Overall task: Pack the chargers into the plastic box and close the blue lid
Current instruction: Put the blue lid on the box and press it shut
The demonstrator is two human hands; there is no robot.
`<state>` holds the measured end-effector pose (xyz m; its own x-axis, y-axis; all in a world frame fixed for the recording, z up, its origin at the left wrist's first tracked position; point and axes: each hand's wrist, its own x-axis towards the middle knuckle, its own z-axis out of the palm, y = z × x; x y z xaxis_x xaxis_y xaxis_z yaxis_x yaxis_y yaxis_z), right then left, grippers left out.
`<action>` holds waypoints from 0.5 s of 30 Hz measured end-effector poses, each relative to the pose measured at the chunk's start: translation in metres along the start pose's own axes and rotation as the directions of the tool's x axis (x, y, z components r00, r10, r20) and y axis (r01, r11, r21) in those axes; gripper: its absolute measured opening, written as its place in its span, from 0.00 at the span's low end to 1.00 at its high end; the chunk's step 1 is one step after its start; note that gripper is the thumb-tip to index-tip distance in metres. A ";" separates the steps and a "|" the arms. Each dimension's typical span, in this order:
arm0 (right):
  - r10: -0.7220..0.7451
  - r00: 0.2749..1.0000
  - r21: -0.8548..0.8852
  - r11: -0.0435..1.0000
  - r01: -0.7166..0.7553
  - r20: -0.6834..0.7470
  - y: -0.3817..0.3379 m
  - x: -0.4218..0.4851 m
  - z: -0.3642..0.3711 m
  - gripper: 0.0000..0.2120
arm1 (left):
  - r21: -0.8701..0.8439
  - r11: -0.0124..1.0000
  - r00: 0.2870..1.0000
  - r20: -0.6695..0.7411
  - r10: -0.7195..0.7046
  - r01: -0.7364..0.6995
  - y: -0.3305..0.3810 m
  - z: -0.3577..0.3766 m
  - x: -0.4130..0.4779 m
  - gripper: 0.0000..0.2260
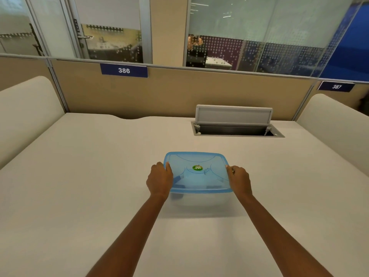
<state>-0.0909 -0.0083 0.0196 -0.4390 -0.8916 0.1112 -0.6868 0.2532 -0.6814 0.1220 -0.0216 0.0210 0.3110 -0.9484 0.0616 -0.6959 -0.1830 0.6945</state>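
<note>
- We are gripping the blue lid (pixel 196 171) at its short ends, left hand (pixel 159 179) and right hand (pixel 239 179) equally near, long axis running between them.
- It is sitting on the plastic box (pixel 199 198) mid-desk (pixel 79 176), straight ahead; chargers inside are showing only dimly.

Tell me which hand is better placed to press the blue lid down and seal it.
Neither clearly: the left hand grips the left edge of the blue lid and the right hand the right edge, symmetrically. The left thumb lies further over the lid, so left, marginally.
</note>
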 end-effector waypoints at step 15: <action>-0.270 0.865 -0.443 0.771 0.458 0.424 -0.043 -0.018 0.005 0.25 | 0.424 0.817 0.904 0.347 0.251 -0.390 0.036 0.012 -0.023 0.25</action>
<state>-0.0506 -0.0055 0.0433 0.0511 -0.9983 -0.0262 -0.9871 -0.0465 -0.1534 0.0822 -0.0098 0.0364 -0.1183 -0.9928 -0.0189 -0.9646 0.1104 0.2397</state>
